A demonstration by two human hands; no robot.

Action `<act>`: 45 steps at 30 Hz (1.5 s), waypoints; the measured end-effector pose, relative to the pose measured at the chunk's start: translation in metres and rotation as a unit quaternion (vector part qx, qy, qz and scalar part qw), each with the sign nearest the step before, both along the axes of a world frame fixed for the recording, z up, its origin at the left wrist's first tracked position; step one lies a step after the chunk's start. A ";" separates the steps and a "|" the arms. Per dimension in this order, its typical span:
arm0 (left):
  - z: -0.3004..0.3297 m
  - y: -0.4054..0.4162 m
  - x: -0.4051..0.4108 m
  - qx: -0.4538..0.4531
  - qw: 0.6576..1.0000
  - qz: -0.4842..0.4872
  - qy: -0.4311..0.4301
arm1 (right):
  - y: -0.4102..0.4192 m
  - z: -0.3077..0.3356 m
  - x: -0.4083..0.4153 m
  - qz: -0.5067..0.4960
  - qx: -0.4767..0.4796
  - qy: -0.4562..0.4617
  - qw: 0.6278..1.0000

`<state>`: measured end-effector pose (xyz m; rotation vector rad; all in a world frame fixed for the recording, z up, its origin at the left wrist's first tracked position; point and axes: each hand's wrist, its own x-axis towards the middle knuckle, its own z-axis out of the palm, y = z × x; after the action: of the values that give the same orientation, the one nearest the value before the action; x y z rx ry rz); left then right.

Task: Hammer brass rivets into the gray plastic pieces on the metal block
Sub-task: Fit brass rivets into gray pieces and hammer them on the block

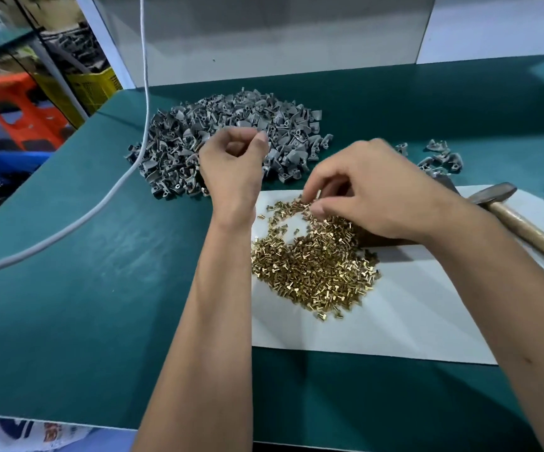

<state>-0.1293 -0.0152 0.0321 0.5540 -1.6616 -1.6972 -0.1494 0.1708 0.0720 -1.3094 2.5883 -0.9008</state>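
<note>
Right hand (375,194) pinching at the far edge of the brass rivet pile (316,262) on white sheet (394,321); left hand (234,161) loosely curled beside gray plastic pieces (231,132), contents indiscernible. Hammer (498,200) right, untouched; metal block mostly hidden under the right hand.

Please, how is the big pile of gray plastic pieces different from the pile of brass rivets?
The gray plastic pieces are dull gray and curved; the brass rivets are shiny gold and tiny, straight pins. The gray pile lies directly on the green table; the rivets lie on a white sheet. The gray pile is farther from the person and wider. Both are loose heaps, each with a hand at it: left hand, right hand.
</note>
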 end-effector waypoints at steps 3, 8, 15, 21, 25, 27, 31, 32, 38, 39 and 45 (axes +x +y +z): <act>0.003 0.017 0.000 0.022 0.995 -0.083 0.045 | 0.026 -0.006 -0.005 -0.075 -0.123 0.026 0.989; -0.001 0.057 -0.009 0.061 0.976 -0.206 0.037 | 0.072 -0.021 -0.017 -0.180 -0.212 0.053 0.959; -0.014 0.076 -0.013 -0.036 0.955 -0.288 0.061 | 0.091 -0.034 -0.019 -0.211 -0.247 0.057 0.944; -0.017 0.086 -0.010 -0.135 0.937 -0.311 0.080 | 0.090 -0.036 -0.016 -0.206 -0.250 0.063 0.944; -0.018 0.089 -0.010 -0.141 0.938 -0.305 0.086 | 0.088 -0.036 -0.013 -0.185 -0.242 0.107 0.946; -0.018 0.089 -0.010 -0.138 0.938 -0.305 0.092 | 0.087 -0.036 -0.013 -0.178 -0.245 0.136 0.943; -0.018 0.092 -0.011 -0.155 0.932 -0.312 0.105 | 0.085 -0.039 -0.014 -0.171 -0.250 0.158 0.940; -0.018 0.092 -0.011 -0.157 0.931 -0.313 0.104 | 0.085 -0.040 -0.015 -0.171 -0.250 0.160 0.939; -0.019 0.092 -0.012 -0.170 0.928 -0.317 0.096 | 0.083 -0.042 -0.015 -0.176 -0.242 0.168 0.939; -0.019 0.092 -0.012 -0.173 0.926 -0.320 0.095 | 0.083 -0.041 -0.015 -0.178 -0.240 0.166 0.940; -0.018 0.092 -0.009 -0.195 0.925 -0.317 0.076 | 0.083 -0.040 -0.013 -0.175 -0.222 0.154 0.947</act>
<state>-0.1386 0.0766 0.0138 -0.3399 -2.1246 -1.6903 -0.1623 0.2541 0.0324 -1.1703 3.0466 -1.5276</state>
